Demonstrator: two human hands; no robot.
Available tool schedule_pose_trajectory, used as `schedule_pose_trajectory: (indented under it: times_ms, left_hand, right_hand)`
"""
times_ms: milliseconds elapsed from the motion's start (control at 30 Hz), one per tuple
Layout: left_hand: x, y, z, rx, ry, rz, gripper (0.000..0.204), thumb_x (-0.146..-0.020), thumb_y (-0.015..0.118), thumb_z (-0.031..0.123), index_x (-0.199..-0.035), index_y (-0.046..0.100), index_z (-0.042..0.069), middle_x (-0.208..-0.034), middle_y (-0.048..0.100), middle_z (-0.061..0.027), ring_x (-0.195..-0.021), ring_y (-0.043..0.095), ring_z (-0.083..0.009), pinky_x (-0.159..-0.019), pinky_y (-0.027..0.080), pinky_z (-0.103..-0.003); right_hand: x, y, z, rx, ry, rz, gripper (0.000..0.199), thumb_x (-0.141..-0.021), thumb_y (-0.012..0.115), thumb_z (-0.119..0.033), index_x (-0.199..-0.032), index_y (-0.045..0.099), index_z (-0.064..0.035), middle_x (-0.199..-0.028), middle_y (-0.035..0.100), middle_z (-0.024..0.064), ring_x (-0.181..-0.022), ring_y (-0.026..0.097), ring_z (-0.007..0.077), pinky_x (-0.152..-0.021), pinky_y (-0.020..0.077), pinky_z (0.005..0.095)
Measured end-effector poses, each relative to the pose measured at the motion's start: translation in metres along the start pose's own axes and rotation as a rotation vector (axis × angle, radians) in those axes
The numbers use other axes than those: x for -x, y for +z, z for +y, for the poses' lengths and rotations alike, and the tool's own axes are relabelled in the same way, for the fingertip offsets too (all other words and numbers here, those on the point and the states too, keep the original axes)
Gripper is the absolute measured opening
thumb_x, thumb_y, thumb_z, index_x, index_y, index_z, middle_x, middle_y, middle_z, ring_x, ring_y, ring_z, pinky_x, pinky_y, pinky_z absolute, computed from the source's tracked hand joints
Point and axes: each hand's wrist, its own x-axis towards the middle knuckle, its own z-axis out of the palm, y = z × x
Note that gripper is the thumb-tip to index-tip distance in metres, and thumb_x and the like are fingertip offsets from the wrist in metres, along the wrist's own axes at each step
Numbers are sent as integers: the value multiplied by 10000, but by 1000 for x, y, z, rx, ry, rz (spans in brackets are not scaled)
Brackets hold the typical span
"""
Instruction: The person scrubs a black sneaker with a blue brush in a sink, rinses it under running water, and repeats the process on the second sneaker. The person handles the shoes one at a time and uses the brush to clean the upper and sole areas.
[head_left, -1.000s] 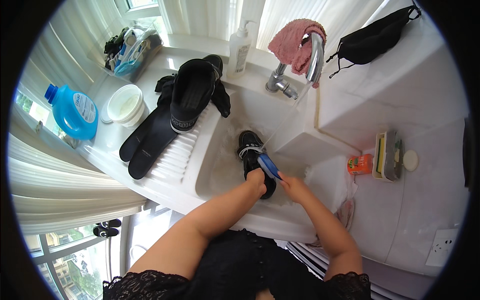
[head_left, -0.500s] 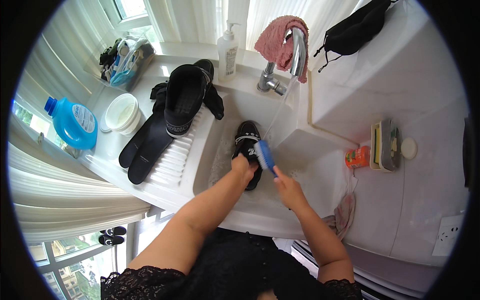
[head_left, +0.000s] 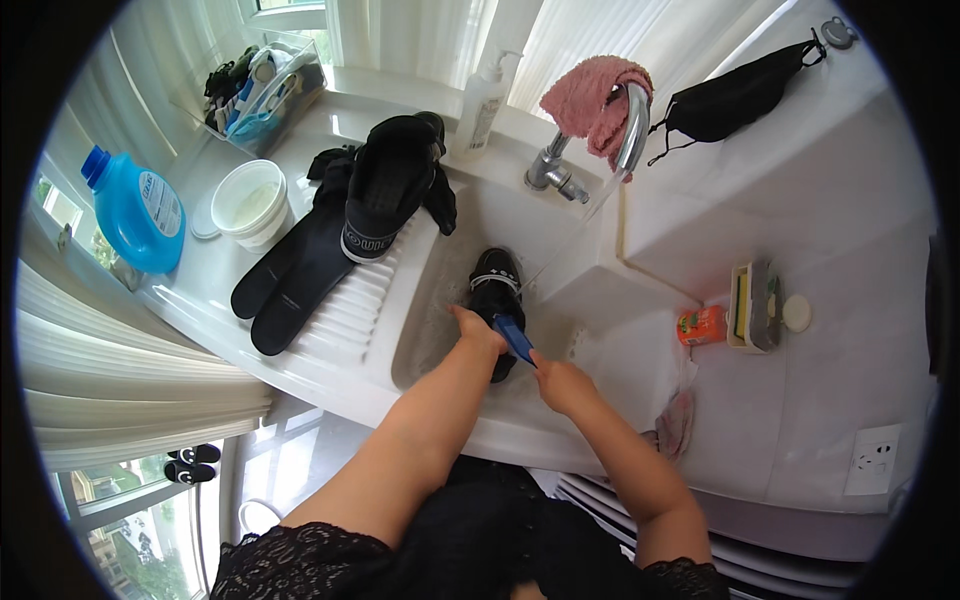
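A wet black shoe (head_left: 495,270) with a light strap detail lies in the white sink (head_left: 415,335), its toe pointing away from me. My left hand (head_left: 480,330) grips it at its middle, thumb out to the left and the other fingers mostly hidden. My right hand (head_left: 563,386) is closed round the handle of a blue scrubbing brush (head_left: 513,338). The brush head lies against the shoe close beside my left hand; its bristles are turned out of sight. From the chrome tap (head_left: 634,130) a thin stream of water runs into the sink, beyond the shoe.
On the ribbed drainboard left lie another black shoe (head_left: 385,180) and black insoles (head_left: 300,300). Past them stand a white tub (head_left: 250,205), a blue detergent bottle (head_left: 140,215) and a pump bottle (head_left: 480,110). A pink cloth (head_left: 595,100) drapes the tap. An orange can (head_left: 702,326) and sponge holder (head_left: 755,308) are right.
The brush has shifted down along the shoe toward me and tilted, and my right hand has come slightly nearer and left. My left hand keeps its hold on the shoe. The view has shifted slightly.
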Motion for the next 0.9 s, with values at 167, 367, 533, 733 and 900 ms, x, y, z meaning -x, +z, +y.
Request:
schedule_pose_trajectory:
  times_ms: [167, 367, 533, 733, 900]
  left_hand:
    - [-66, -2, -10, 29, 193, -70, 678, -906, 426, 553, -1364, 433, 53, -1388, 449, -129, -1227, 469, -291, -1021, 375, -440]
    - [4, 3, -27, -447, 539, 122, 613, -905, 557, 377, -1302, 438, -75, -1323, 491, -192, -1139, 523, -299, -979, 405, -380]
    - [2, -29, -38, -940, 814, 74, 491, -880, 621, 341, -1021, 604, -130, -997, 646, -249, -870, 638, -320, -754, 482, -378]
    - [-16, -40, -37, -1223, 935, 110, 538, -872, 604, 408, -864, 636, -129, -861, 655, -290, -856, 647, -397, -735, 484, -400]
    - [-40, -60, -29, -1424, 1000, 173, 560, -869, 582, 437, -845, 650, -118, -841, 646, -313, -868, 642, -441, -733, 492, -423]
  right_hand:
    - [25, -20, -4, -215, 52, 192, 422, -928, 490, -302, -1347, 493, -254, -981, 659, 184, -902, 630, 378, -791, 496, 460]
    - [51, -20, 39, -524, 101, 422, 390, -919, 507, -293, -1302, 544, -232, -876, 651, 213, -823, 633, 394, -742, 489, 460]
    - [35, -5, 30, -542, -30, 457, 389, -943, 482, -251, -1320, 524, -161, -846, 647, 228, -804, 637, 395, -713, 490, 442]
    - [-39, 12, 6, -347, 151, 326, 389, -971, 422, -287, -1341, 497, -197, -918, 664, 204, -837, 638, 391, -744, 502, 485]
    - [-16, -1, -1, -32, -124, 176, 387, -971, 419, -292, -1339, 493, -202, -939, 672, 177, -821, 646, 383, -736, 508, 499]
